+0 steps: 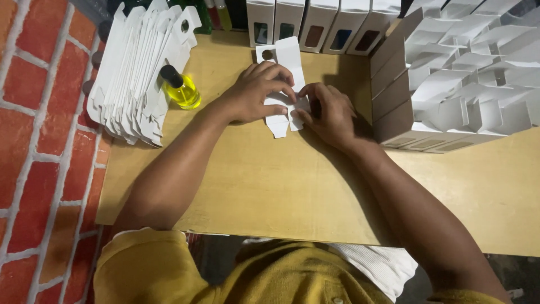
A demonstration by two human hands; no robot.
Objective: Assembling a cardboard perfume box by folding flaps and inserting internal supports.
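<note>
Now, going left to right:
Flat stack: a sheaf of unfolded white cartons (135, 73) is leaning on edge at the desk's (253, 191) left end.
Bottle: a small bottle of yellow liquid (181, 87) with a black cap is standing just beside that stack.
Left hand: the left hand (253, 93) is pressing down on the white carton (287, 62), fingers curled over its lower part, gripping it.
Carton: it is lying flat mid-desk, plain white card with a round hang hole in its top tab and small flaps sticking out below the fingers.
Right hand: the right hand (329, 112) is pinching the carton's lower edge, closed on it.
Back row: finished white window boxes (315, 22) are standing behind.
Right pile: opened white cartons (461, 73) are crowding the right side.
</note>
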